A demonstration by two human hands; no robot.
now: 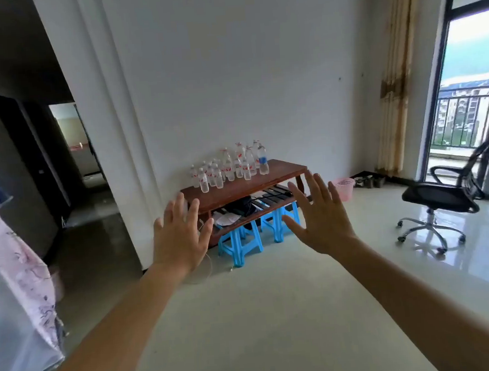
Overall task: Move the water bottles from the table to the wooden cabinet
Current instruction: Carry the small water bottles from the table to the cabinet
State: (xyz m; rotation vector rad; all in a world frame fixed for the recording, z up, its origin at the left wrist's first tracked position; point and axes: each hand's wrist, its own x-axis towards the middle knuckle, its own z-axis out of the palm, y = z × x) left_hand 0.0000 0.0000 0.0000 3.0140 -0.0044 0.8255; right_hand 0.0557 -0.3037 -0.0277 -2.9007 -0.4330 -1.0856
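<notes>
Most of the view is a white wall [229, 70] above a pale, glossy floor [274, 299]. At the right a dark-framed glass balcony door [474, 96] stands with a beige curtain [394, 73] hanging beside it.

Against the wall is a low brown wooden tabletop [285, 169]. Under it is a slatted shelf [270, 196] carrying dark and white things too small to make out. A black office chair [441, 197] on castors stands well apart from the tabletop's right end, near the door. Two blue plastic stools [238, 243] are tucked under the tabletop's front edge.

The left hand [180, 239] and right hand [319, 220] are raised side by side in front of the tabletop, backs toward the camera. Each grip is spread wide, with fingers straight and apart, and neither holds or touches anything.

A pink mesh basket [343, 188] sits on the floor just beside the tabletop's right end.

More than a dozen clear water bottles [230, 166] stand upright in a tight cluster on the tabletop. They run from its left end along the back edge to past the middle, taller ones toward the rear. The rightmost bottle carries a blue label, and most of the others carry red and white ones.
</notes>
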